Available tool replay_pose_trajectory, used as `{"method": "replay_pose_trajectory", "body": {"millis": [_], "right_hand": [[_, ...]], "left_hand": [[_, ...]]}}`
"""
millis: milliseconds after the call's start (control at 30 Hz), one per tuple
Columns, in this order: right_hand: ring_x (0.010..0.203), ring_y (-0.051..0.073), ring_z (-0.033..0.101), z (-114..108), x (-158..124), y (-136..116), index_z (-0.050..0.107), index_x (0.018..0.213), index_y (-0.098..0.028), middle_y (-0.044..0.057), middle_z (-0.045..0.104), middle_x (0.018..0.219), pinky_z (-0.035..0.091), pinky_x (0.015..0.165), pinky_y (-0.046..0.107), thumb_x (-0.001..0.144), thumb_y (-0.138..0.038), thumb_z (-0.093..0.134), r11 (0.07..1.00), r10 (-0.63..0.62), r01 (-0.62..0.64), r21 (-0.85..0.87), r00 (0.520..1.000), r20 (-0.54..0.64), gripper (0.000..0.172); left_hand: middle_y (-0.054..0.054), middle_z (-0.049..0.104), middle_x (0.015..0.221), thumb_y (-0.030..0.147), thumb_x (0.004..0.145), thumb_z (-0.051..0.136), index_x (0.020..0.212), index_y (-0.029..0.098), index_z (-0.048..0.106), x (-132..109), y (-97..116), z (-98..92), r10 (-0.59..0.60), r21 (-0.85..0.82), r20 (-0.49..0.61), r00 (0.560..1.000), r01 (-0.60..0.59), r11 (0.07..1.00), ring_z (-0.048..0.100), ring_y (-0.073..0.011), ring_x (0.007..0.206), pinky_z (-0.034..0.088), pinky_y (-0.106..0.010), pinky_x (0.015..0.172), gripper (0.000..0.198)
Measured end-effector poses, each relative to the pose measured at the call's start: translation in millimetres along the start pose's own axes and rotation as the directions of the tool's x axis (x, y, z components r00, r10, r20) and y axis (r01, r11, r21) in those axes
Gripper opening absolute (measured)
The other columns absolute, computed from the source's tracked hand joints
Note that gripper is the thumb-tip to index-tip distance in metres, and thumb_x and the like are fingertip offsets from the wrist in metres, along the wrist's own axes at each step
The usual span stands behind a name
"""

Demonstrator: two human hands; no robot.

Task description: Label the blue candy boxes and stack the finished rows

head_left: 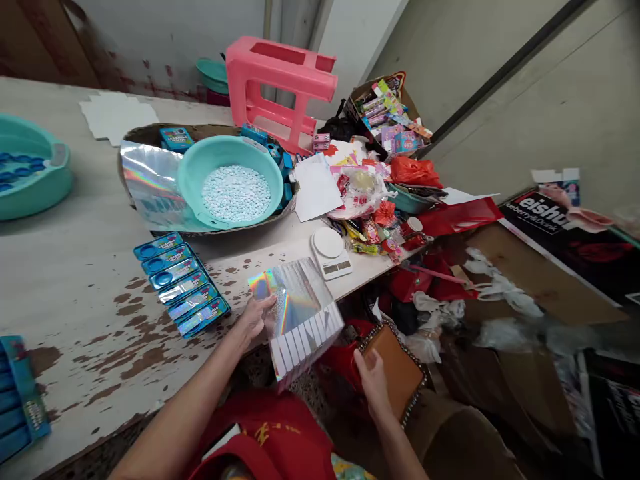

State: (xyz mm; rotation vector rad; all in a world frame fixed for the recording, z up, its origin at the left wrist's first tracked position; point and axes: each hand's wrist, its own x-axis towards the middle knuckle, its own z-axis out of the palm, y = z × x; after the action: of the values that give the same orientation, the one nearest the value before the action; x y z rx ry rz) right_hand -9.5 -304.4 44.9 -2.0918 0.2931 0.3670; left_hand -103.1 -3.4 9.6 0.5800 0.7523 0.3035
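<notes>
My left hand (257, 315) grips the left edge of a shiny silver holographic sheet (300, 300) with a row of white strips along its near side. The sheet is tilted over the table's front edge. My right hand (371, 375) is off to the right of the sheet, apart from it, with its fingers spread and nothing in them. Below that hand is a brown studded seat (400, 363). Left of my left hand lies a tray of blue packs (183, 283). A white kitchen scale (331, 253) stands just beyond the sheet.
A turquoise basin (190, 167) of small white tablets rests in a cardboard box. Another basin (60, 180) holds blue pieces at the left. A pink stool (280, 73) lies on its side behind. Packets (370, 233) crowd the right end; plastic bags (505, 287) lie beyond.
</notes>
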Motion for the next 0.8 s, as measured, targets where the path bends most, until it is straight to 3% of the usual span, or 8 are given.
{"method": "replay_pose_trajectory", "body": {"millis": [67,167,233,367,433,567,667,800], "right_hand": [[0.116,0.030,0.050,11.8,28.5,-16.1,0.052,0.120,-0.021,0.014,0.052,0.128,0.044,0.093,0.042,0.059,-0.051,0.070,0.981,-0.193,0.193,-0.010,0.979,-0.069,0.070],[0.121,0.025,0.045,47.6,63.8,-54.4,0.047,0.123,-0.019,0.014,0.048,0.132,0.039,0.098,0.041,0.064,-0.053,0.065,0.934,-0.355,0.346,0.090,0.928,0.115,0.071],[0.113,0.024,0.052,75.9,73.7,-75.2,0.051,0.118,-0.018,0.014,0.055,0.122,0.044,0.090,0.040,0.063,-0.056,0.065,0.955,-0.290,0.244,0.171,0.894,0.341,0.068],[0.077,0.020,0.063,104.8,65.8,-86.4,0.060,0.098,-0.015,0.007,0.067,0.090,0.051,0.066,0.034,0.062,-0.056,0.066,0.974,-0.197,0.053,0.218,0.668,0.718,0.055],[0.067,0.018,0.061,99.9,60.1,-83.6,0.060,0.095,-0.014,0.004,0.067,0.080,0.050,0.060,0.031,0.061,-0.050,0.070,0.961,-0.263,0.121,0.250,0.682,0.682,0.051],[0.069,0.017,0.061,74.5,53.0,-86.5,0.055,0.108,-0.015,0.005,0.067,0.086,0.050,0.061,0.030,0.062,-0.043,0.072,0.923,-0.374,0.242,0.298,0.743,0.555,0.056],[0.073,0.017,0.061,57.6,46.0,-97.6,0.050,0.118,-0.019,0.005,0.066,0.093,0.051,0.063,0.029,0.065,-0.040,0.071,0.906,-0.410,0.262,0.332,0.736,0.539,0.061],[0.064,0.017,0.061,41.6,39.4,-109.9,0.046,0.123,-0.021,0.003,0.068,0.088,0.050,0.054,0.027,0.066,-0.041,0.070,0.918,-0.361,0.151,0.366,0.701,0.616,0.065]], "left_hand": [[-0.002,0.068,0.074,0.018,0.056,0.078,0.081,0.012,0.066,-9.9,4.0,4.0,0.033,0.058,0.046,0.998,-0.036,0.998,0.060,-0.0109,0.065,0.047,-0.022,0.068,0.029],[-0.003,0.067,0.068,0.022,0.058,0.077,0.076,0.009,0.068,-31.3,10.0,10.5,-0.021,0.202,0.134,0.991,-0.007,0.979,0.057,-0.0107,0.058,0.044,-0.022,0.060,0.024],[-0.004,0.065,0.062,0.028,0.062,0.075,0.069,0.008,0.068,-47.8,14.1,13.6,-0.082,0.285,0.157,0.984,0.034,0.958,0.055,-0.0107,0.054,0.041,-0.022,0.054,0.022],[-0.005,0.065,0.064,0.029,0.059,0.076,0.073,0.008,0.065,-78.3,20.2,16.2,0.019,0.298,0.025,1.000,-0.025,0.954,0.056,-0.0119,0.055,0.041,-0.021,0.052,0.027],[-0.004,0.066,0.071,0.026,0.055,0.077,0.091,0.010,0.061,-90.5,19.9,17.6,0.164,0.277,-0.140,0.976,-0.121,0.953,0.059,-0.0135,0.059,0.045,-0.023,0.055,0.042],[-0.001,0.065,0.074,0.026,0.059,0.073,0.124,0.016,0.039,-112.0,11.6,28.3,0.363,0.345,-0.383,0.849,-0.233,0.909,0.060,-0.0140,0.060,0.048,-0.025,0.057,0.075],[-0.002,0.065,0.085,0.030,0.066,0.068,0.133,0.021,0.031,-128.4,4.7,41.5,0.481,0.404,-0.327,0.814,-0.340,0.849,0.061,-0.0133,0.068,0.049,-0.025,0.063,0.077],[-0.004,0.063,0.099,0.031,0.061,0.071,0.114,0.017,0.058,-145.4,0.2,52.3,0.470,0.540,-0.197,0.860,-0.305,0.784,0.059,-0.0146,0.081,0.047,-0.023,0.069,0.057]]}}
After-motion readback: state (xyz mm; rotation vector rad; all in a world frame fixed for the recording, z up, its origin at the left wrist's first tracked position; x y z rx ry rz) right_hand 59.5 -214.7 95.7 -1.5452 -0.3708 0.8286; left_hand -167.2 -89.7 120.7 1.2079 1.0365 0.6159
